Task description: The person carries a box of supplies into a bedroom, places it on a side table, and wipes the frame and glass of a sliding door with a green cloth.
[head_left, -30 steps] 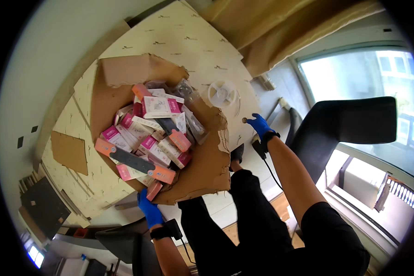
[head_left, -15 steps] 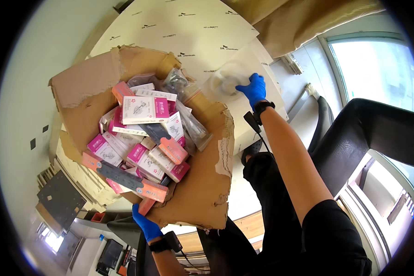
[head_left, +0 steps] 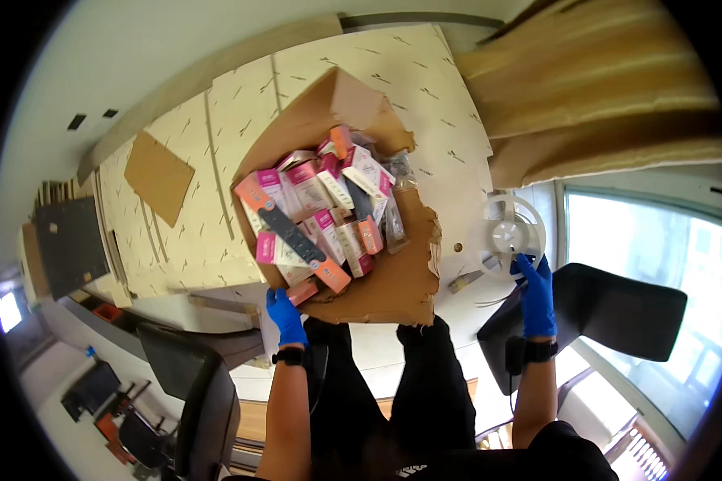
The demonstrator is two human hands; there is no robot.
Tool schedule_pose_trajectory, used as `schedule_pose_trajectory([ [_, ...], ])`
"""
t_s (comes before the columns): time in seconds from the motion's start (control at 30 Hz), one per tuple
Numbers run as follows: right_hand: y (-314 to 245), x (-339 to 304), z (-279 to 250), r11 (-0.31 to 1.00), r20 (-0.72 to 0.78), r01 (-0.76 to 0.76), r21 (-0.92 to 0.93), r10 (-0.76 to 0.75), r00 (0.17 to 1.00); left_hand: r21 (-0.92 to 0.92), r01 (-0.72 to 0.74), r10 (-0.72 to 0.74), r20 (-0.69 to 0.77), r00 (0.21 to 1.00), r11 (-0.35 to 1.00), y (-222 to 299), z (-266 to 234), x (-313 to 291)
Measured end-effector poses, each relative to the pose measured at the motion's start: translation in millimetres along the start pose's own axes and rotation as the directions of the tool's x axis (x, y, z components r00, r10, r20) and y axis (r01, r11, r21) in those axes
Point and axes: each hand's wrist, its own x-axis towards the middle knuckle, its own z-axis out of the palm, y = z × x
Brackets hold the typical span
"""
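The table (head_left: 245, 120) was seemingly overhung by the cardboard box (head_left: 405, 284), tippable if tugged. To its right, the white reel (head_left: 507, 236), clasped only at its rim by the right hand (head_left: 537, 298), might be dropped. Whether the box was gripped by the left hand (head_left: 286, 318) could not be told.

Held the left forearm (head_left: 285, 413) and right forearm (head_left: 535, 397) bare, well apart and pointing forward. Wore black bands (head_left: 541, 350) at the wrists. Angled the blue-gloved left grip (head_left: 285, 319) slightly leftward, fingertips forward, its closure hard to tell. Set the blue-gloved right grip (head_left: 537, 295) in line with its forearm, thumb and fingers curled closed.
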Motion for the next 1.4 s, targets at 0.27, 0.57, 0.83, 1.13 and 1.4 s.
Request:
schedule_pose_trajectory([
  [0.27, -30.3, -85.6, 251.5, 0.596, 0.390, 0.476, -0.647, -0.277, 0.878, 0.285, 0.027, -0.066, 0.128, 0.990, 0.958, 37.4, -34.8, -8.8],
  [0.57, 67.7, -172.9, 374.1, 0.692, 0.679, 0.531, -0.489, -0.081, 0.730, 0.111, 0.138, -0.149, 0.104, 0.983, 0.984, -25.0, -83.5, 42.4],
  [0.83, 111.4, -272.6, 247.0, 0.805, 0.192, -0.467, -0.367, 0.556, 0.808, 0.085, 0.502, -0.498, 0.342, 0.797, 0.861, 41.0, -74.8, 35.9],
  [1.13, 182.3, -225.1, 326.3, 0.711, 0.182, -0.646, 0.278, 0.621, 0.762, 0.299, 0.490, -0.569, 0.532, 0.627, 0.819, 45.1, -92.4, 64.4],
  [1.4, 229.6, -189.8, 299.9, 0.764, -0.146, -0.411, 0.497, 0.541, 0.829, 0.575, -0.649, 0.348, 0.553, 0.757, 0.498, 165.4, -92.9, 118.8],
])
